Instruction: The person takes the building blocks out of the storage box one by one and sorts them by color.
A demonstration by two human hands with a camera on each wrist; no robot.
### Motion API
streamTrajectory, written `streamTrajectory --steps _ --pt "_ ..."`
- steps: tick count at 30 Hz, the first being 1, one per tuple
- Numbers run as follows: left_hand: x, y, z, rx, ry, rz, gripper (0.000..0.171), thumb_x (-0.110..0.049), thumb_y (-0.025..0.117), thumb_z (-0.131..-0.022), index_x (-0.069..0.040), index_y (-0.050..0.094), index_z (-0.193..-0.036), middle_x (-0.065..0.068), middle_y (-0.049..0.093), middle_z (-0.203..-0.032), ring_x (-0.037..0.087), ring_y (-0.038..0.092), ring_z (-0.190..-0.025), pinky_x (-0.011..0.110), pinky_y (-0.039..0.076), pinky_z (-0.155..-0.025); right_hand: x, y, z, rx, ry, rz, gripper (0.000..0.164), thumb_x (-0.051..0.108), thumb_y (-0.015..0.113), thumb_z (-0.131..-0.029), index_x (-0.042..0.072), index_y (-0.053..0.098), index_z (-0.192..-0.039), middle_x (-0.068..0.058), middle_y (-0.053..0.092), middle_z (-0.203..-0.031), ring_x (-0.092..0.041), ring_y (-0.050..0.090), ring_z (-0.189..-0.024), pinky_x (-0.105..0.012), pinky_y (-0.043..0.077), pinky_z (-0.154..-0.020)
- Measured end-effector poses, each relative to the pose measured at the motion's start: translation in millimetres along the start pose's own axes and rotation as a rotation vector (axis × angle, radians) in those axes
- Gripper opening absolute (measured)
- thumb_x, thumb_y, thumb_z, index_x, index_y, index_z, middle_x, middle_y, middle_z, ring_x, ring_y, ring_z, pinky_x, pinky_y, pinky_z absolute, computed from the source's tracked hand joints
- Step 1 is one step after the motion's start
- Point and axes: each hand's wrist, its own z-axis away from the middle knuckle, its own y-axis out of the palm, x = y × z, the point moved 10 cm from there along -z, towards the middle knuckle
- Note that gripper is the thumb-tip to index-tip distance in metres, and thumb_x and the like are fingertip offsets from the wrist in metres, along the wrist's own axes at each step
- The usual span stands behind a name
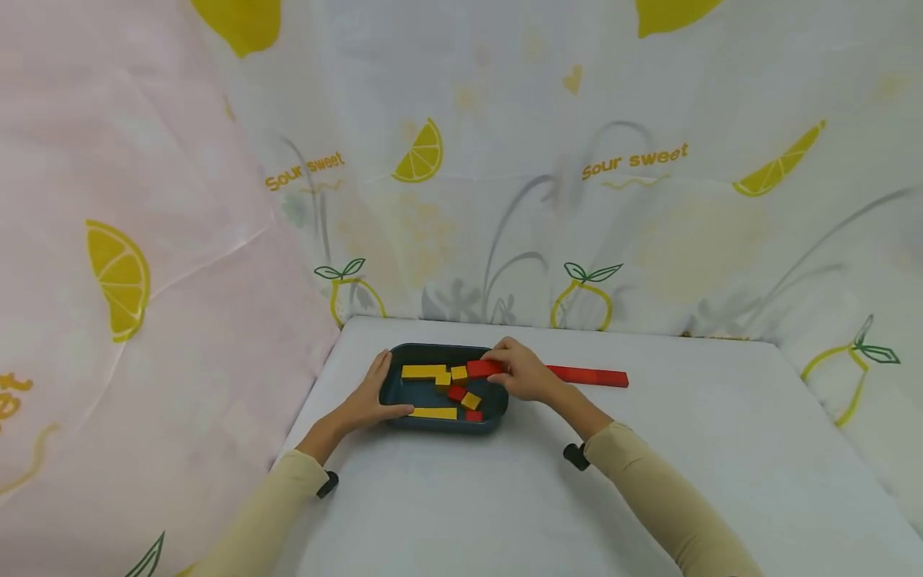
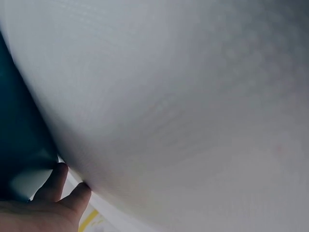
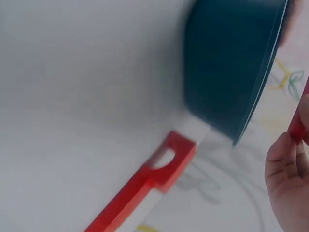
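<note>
A dark blue-green tray (image 1: 447, 427) holds several yellow and red building blocks. My left hand (image 1: 368, 401) grips the tray's left end, with the thumb over the near rim and the fingers at the far-left side. In the left wrist view, two fingers (image 2: 77, 198) touch the tray's dark outer wall (image 2: 21, 111). Over the tray's right end, my right hand (image 1: 525, 370) pinches a red block (image 1: 483, 368). A long yellow block (image 1: 424, 372) lies inside at the back, another yellow block (image 1: 436, 413) along the near wall. Small yellow and red cubes sit between them.
To the right of the tray, red blocks (image 1: 587, 376) form a line on the white tabletop (image 1: 649, 481). In the right wrist view, one red block (image 3: 183, 154) at the line's end has a rounded cutout. A lemon-print cloth (image 1: 505, 224) hangs behind.
</note>
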Motion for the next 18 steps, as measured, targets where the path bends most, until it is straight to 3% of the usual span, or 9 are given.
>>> streamTrajectory --steps 7,18 --pt "4.0 1.4 -2.7 0.007 0.002 -0.024 0.124 -0.055 0.077 -0.078 -0.008 -0.005 -0.159 0.013 -0.01 -0.167 0.036 0.004 -0.154 0.06 0.018 -0.12 -35.2 -35.5 28.3 -0.042 0.074 0.037 0.032 0.01 0.075 -0.087 0.008 0.071 -0.119 -0.008 0.057 -0.108 -0.021 0.054 -0.097 -0.034 0.053 -0.081" --pt "4.7 -1.5 -2.0 -0.004 0.007 -0.004 0.124 -0.054 0.078 -0.078 -0.01 -0.004 -0.16 0.014 -0.009 -0.167 0.038 0.006 -0.153 0.062 0.019 -0.119 -113.2 -71.0 83.5 -0.1 0.223 0.076 0.029 0.002 0.072 -0.087 0.003 0.07 -0.116 -0.015 0.059 -0.11 -0.029 0.057 -0.098 -0.043 0.055 -0.083"
